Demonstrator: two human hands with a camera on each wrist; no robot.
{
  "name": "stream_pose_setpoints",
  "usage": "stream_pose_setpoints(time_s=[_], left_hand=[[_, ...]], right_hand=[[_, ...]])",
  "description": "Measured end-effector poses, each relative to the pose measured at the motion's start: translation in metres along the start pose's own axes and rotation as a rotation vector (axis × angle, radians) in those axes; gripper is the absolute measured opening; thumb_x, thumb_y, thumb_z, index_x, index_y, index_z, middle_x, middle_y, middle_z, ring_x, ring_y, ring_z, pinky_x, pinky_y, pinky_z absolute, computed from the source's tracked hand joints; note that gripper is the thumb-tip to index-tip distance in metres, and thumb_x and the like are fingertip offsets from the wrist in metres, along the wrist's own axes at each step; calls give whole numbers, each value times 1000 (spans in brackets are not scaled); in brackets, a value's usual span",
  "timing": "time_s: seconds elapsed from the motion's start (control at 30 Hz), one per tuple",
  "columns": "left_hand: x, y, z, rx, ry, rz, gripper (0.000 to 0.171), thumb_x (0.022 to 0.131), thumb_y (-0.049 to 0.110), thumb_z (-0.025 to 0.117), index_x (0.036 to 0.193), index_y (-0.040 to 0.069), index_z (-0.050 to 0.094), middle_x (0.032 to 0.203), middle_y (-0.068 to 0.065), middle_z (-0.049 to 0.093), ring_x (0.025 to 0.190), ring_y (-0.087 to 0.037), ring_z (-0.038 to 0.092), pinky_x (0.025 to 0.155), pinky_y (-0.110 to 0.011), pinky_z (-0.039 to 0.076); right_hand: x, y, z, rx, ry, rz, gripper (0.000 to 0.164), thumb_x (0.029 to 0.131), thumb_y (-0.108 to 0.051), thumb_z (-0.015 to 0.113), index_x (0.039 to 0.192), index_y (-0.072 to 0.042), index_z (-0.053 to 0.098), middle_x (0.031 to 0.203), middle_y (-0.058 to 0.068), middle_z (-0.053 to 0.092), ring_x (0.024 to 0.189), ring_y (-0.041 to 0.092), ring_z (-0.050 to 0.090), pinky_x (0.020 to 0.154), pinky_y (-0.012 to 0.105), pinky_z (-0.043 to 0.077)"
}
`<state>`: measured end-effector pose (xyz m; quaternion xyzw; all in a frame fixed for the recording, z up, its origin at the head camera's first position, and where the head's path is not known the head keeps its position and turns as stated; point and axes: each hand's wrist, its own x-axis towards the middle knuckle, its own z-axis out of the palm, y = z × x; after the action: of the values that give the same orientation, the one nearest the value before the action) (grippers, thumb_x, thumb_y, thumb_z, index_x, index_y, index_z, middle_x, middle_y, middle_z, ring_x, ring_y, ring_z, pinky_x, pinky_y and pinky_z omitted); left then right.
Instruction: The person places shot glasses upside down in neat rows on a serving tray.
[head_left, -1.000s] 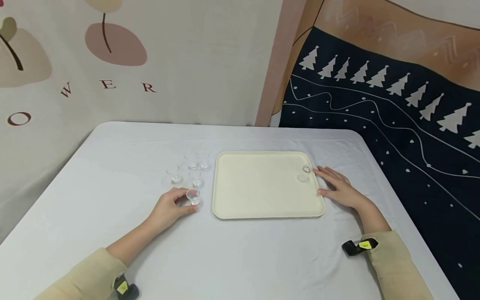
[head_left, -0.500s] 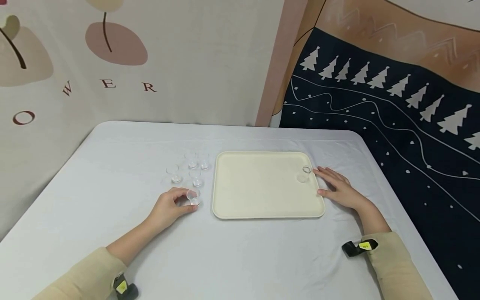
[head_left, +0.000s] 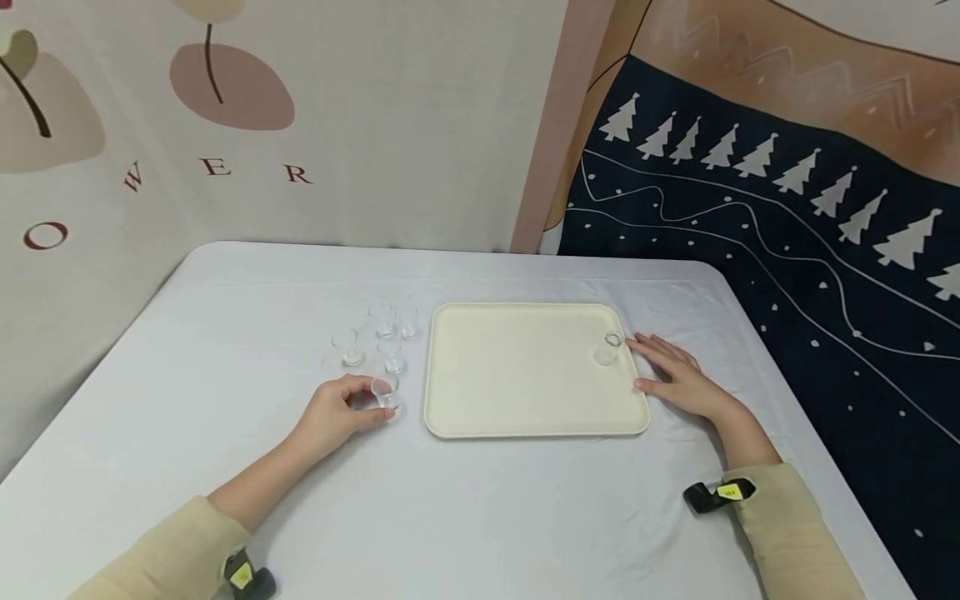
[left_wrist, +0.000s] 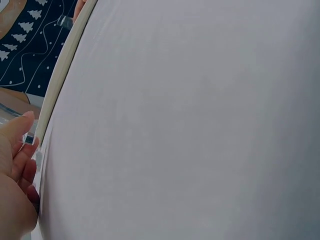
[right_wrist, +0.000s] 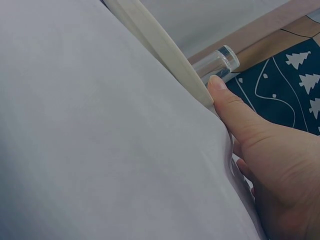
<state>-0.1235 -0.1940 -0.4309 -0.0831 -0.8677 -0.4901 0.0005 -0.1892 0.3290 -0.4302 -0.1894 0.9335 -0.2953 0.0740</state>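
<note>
My left hand [head_left: 337,410] pinches a small clear shot glass [head_left: 386,393] between thumb and fingers, mouth up, left of the tray. In the left wrist view the thumb and fingers of the left hand [left_wrist: 16,155] are around part of the glass [left_wrist: 30,138]. The cream tray [head_left: 525,375] lies flat on the table. On its right side stands another shot glass [head_left: 606,353], thick base uppermost. My right hand [head_left: 678,377] rests with fingers spread at the tray's right edge. From the right wrist, the thumb lies at the rim, near that glass [right_wrist: 216,64].
Several more clear shot glasses [head_left: 390,357] stand mouth up between the left hand and the tray's far left corner. A white cloth [head_left: 480,517] covers the table. Printed curtains [head_left: 420,150] hang behind the table and on its right.
The left hand and its glass have shifted very slightly to the left. The right hand, the tray and the other glasses stay put.
</note>
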Motion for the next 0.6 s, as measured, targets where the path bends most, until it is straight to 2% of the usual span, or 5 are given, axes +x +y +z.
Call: stream_pose_setpoints(time_s=[0.17, 0.6], left_hand=[[0, 6, -1, 3, 11, -13, 32, 73, 22, 85, 98, 9, 72, 95, -1, 66, 83, -19, 49, 71, -25, 40], [4, 30, -3, -14, 11, -38, 31, 76, 21, 82, 103, 12, 71, 97, -5, 62, 87, -26, 45, 66, -34, 38]], right_hand=[[0, 0, 0, 2, 0, -2, 66, 92, -31, 65, 148, -12, 36, 154, 21, 20, 141, 43, 8, 107, 62, -1], [-1, 0, 1, 24, -13, -12, 68, 92, -33, 65, 149, -12, 34, 155, 21, 18, 141, 43, 5, 106, 63, -3]])
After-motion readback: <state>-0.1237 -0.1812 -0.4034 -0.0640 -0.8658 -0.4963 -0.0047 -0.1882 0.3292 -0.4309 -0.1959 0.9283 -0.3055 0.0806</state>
